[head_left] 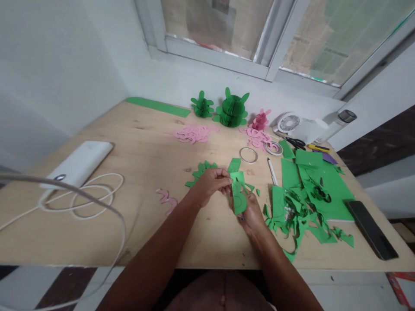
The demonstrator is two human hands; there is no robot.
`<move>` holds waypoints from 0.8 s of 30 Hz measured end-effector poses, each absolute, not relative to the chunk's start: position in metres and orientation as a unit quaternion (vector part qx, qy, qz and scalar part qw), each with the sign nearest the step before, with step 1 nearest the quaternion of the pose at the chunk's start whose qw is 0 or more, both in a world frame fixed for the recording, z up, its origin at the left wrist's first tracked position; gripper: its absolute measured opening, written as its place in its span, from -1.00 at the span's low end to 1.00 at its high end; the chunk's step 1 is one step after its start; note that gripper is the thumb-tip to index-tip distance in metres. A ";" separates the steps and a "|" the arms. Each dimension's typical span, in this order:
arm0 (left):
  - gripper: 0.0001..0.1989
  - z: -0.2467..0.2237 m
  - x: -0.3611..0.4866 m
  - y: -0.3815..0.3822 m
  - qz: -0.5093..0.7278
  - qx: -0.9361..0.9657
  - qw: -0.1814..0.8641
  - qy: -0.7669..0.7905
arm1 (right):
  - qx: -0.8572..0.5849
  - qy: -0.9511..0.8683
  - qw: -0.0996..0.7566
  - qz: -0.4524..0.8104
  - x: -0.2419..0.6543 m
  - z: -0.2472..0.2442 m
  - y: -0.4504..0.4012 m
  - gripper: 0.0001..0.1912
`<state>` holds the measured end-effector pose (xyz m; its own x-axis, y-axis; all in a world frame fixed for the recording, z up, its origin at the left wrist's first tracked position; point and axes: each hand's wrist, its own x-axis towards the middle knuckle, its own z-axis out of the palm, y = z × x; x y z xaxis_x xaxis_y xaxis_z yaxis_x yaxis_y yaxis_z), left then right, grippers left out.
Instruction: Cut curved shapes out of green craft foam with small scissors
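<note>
One green paper strip (240,201) was in front of me over a pale wooden table (139,149), its long axis running away from my body, rounded end toward me, far end toward the window (217,26). My left hand (207,183) pinched it near that far end, thumb and fingertips together. My right hand (253,212) was partly behind it; how far those fingers had closed, I couldn't tell. Green scraps (320,234) littered the wood to the right; a white wall (97,52) rose beyond.
</note>
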<state>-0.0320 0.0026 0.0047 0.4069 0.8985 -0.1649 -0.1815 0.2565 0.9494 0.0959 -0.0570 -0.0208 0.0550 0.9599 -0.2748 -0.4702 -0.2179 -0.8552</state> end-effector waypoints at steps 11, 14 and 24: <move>-0.88 0.004 -0.033 0.003 0.385 0.477 0.693 0.380 | -0.450 -0.278 0.554 0.643 0.095 -0.021 -0.057 -0.71; -0.87 0.006 -0.034 0.003 0.384 0.478 0.692 0.379 | -0.461 -0.275 0.554 0.636 0.096 -0.022 -0.057 -0.69; -0.89 0.008 -0.034 0.003 0.388 0.481 0.681 0.392 | -0.486 -0.316 0.532 0.618 0.098 -0.025 -0.057 -0.65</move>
<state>-0.0345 0.0029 0.0077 0.3917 0.9059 -0.1610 -0.1513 0.2360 0.9599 0.0984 -0.0572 -0.0245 0.0377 0.9637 -0.2643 -0.3502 -0.2349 -0.9067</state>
